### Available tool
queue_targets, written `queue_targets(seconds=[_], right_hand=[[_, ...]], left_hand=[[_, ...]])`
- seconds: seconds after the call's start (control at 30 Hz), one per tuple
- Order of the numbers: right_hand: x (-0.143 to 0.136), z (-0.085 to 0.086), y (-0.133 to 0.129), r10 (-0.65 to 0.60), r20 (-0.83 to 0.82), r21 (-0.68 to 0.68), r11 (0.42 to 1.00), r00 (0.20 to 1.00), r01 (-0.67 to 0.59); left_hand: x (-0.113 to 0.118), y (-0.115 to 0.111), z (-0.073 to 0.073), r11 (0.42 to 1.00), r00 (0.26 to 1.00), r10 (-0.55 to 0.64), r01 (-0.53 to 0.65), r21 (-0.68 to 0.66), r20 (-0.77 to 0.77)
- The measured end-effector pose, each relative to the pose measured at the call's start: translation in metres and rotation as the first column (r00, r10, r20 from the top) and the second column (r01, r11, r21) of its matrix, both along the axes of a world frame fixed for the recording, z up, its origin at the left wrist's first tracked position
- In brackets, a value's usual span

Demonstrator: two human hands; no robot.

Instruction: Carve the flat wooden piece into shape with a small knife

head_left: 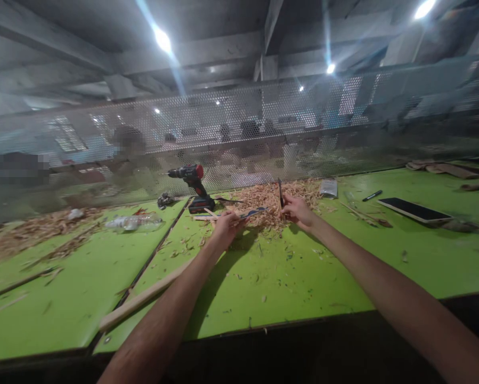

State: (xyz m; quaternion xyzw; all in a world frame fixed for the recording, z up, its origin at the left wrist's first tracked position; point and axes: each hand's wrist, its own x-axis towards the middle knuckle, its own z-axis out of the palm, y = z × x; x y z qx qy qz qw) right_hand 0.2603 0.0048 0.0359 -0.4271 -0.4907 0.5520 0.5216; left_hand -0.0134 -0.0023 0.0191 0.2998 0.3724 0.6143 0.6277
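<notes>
Over the middle of the green table (271,298), my left hand (226,226) is closed on a thin flat strip (255,212) with blue patches, which points to the right. A pale wooden sliver (210,213) sticks out on that hand's other side; whether it is held too I cannot tell. My right hand (298,211) pinches a slim dark tool (280,193), held upright; its exact kind is not clear. The two hands are apart. Behind and between them lies a heap of wood shavings (303,193). A long wooden stick (143,303) lies by my left forearm.
A cordless drill (195,184) stands behind my left hand. Leftward are a plastic bottle (133,222) and more shavings (35,230). To the right lie a small packet (329,188), a pen (372,196) and a dark flat slab (415,210). A perforated screen (239,144) borders the back.
</notes>
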Motion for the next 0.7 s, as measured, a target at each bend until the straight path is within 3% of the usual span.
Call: queue_targets(seconds=[0.33,0.5,0.7], right_hand=[[-0.010,-0.002,-0.002,0.090,0.046,0.012,0.996,0.995,-0.091],[-0.012,0.001,-0.005,0.057,0.089,0.045,0.997,0.994,-0.061],[-0.014,-0.001,-0.008,0.129,0.161,0.087,0.986,0.979,-0.144]], left_hand=[[-0.004,-0.003,0.000,0.995,0.991,-0.100,0.100,0.006,0.092],[-0.004,-0.002,-0.003,0.978,0.978,-0.205,0.205,0.041,0.019],[0.002,-0.009,0.002,0.951,0.942,-0.307,0.299,-0.074,-0.135]])
